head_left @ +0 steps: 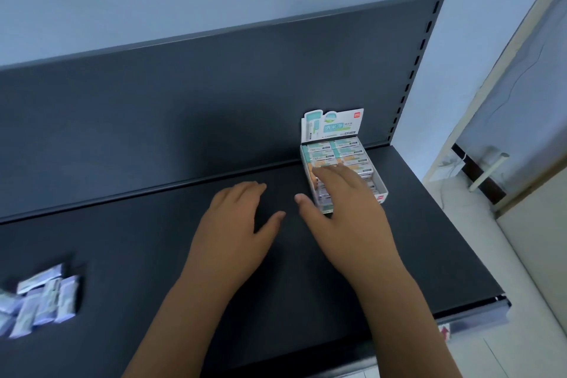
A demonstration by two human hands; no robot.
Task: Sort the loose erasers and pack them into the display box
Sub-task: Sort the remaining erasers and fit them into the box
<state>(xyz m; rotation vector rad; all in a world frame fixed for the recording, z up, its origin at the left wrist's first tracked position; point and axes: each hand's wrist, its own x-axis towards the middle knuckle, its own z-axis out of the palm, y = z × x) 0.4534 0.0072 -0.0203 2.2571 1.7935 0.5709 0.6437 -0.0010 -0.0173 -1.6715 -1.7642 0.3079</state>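
We stand at a dark shelf (pixel 147 255) with both bare forearms reaching forward over it. Our left hand (pixel 236 224) lies palm down low over the shelf surface, fingers straight and close together, thumb spread out to the right; it holds nothing. Whether the palm actually touches the shelf we cannot tell.

Our right hand (pixel 343 212) stretches over the display box (pixel 378 182), which sits at the back right of the shelf against the dark back panel (pixel 214 86). The fingers are extended and relaxed, laid across the front half of the box, and the thumb points away to the left, clear of the box's left wall. Nothing is pinched between the fingers that we can see; what lies under the palm is hidden.

The packed erasers (pixel 348 149) fill the rear part of the box in 2 columns, their teal and orange wrappers face up. Behind them the box's printed header card (pixel 333 125) stands upright.

The loose erasers (pixel 43 294) lie in a blurred cluster at the far left edge of the shelf, well apart from both hands and from the box, in pale wrappers, some leaning on each other.

To the right, past the shelf end, we see a pale floor (pixel 478 224) and a door frame (pixel 491 77).
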